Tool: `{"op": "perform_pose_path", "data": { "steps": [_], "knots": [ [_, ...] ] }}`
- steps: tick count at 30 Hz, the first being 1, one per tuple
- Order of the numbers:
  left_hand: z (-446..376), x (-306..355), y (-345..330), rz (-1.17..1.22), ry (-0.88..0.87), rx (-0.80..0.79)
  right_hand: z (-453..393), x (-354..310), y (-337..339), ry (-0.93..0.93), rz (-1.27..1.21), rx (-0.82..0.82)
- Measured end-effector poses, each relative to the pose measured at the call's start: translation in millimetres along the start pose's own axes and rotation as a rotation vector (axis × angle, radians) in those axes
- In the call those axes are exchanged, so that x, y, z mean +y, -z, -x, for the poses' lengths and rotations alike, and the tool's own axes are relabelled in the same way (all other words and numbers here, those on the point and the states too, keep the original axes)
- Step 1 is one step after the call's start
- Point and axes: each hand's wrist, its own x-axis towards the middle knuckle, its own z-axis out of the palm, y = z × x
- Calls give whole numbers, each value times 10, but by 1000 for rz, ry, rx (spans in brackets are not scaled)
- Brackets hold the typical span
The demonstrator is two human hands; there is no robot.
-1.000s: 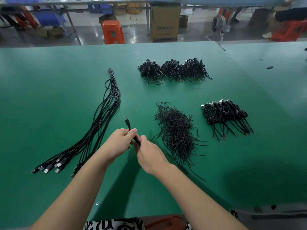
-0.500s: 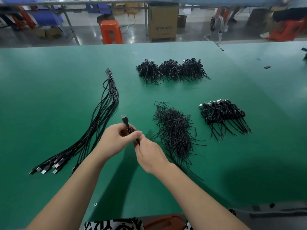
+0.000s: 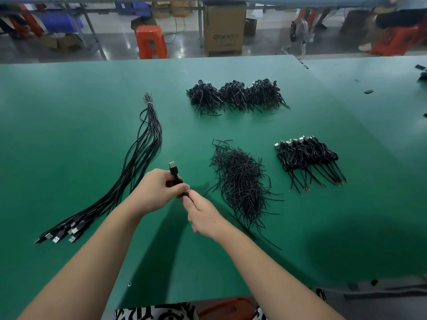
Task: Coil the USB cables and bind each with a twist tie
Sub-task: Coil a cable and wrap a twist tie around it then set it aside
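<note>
The left hand is curled round a coiled black USB cable, plug kept pointing far, so a thin tie can be pinched and twisted by the right hand, seemingly.

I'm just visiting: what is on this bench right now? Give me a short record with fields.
surface: green table
left hand: grips a coiled USB cable, plug pointing up
right hand: fingers pinch at the coil's near end, likely the twist tie
uncoiled cables: long bundle, left
loose twist ties: centre pile
finished coils: row at right
far heaps: three tangled black heaps
</note>
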Motion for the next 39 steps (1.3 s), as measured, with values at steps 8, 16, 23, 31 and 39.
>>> {"op": "perform_pose_path", "data": {
  "steps": [8,16,23,31,39],
  "knots": [
    [-87,129,-107,-101,13,-66,-55,100,-7,-34,20,95],
    [-177,166,-403,547,165,-14,-68,264,125,-11,71,445],
    [-360,123,-832,-22,191,33,-37,362,66,2,39,568],
    [-419,192,-953,-354,232,-16,-43,347,87,19,89,529],
    [-330,-35,-749,-519,246,-37,-30,318,75,44,159,473]
  ]
}}
